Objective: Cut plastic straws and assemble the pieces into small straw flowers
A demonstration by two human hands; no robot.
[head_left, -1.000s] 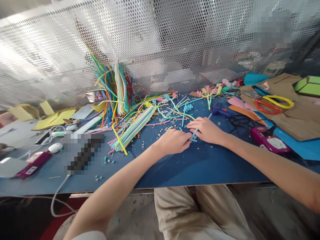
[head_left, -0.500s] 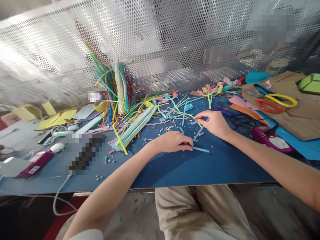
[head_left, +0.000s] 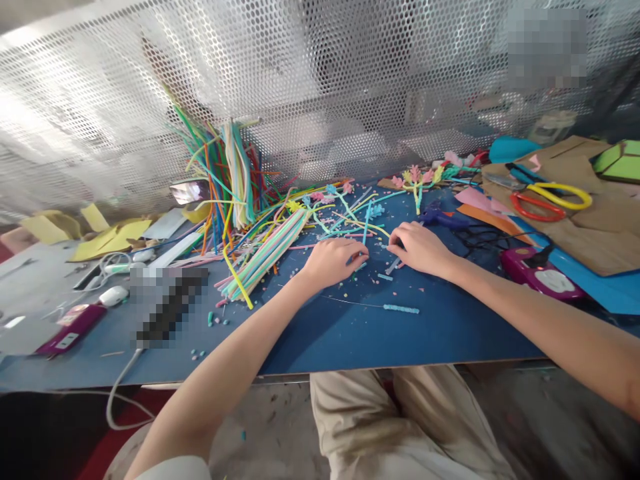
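Note:
My left hand [head_left: 334, 262] is over the blue mat with its fingers curled together, by a short light-blue piece [head_left: 361, 267]. Whatever lies between its fingertips is too small to make out. Facing it, my right hand [head_left: 419, 248] has thumb and fingers drawn together near a translucent stick [head_left: 393, 264]; its fingertips hide what they may hold. On the mat in front of both hands lies a fuzzy light-blue pipe cleaner piece [head_left: 401, 309] on a thin bare wire. A straight blue pipe cleaner [head_left: 367, 223] lies just beyond my left fingertips.
A bundle of pastel pipe cleaners [head_left: 270, 253] lies at left; more stand behind it [head_left: 237, 173]. Pipe cleaner flowers [head_left: 416, 181] lie at the back. Scissors [head_left: 550, 200], a blue glue gun [head_left: 443, 215] and a purple power strip [head_left: 543, 275] are at right. Perforated metal [head_left: 350, 80] rises behind.
My left hand has let go of the fuzzy blue piece and moved up and away from it, leaving it on the mat. My right hand has shifted slightly, fingers more curled.

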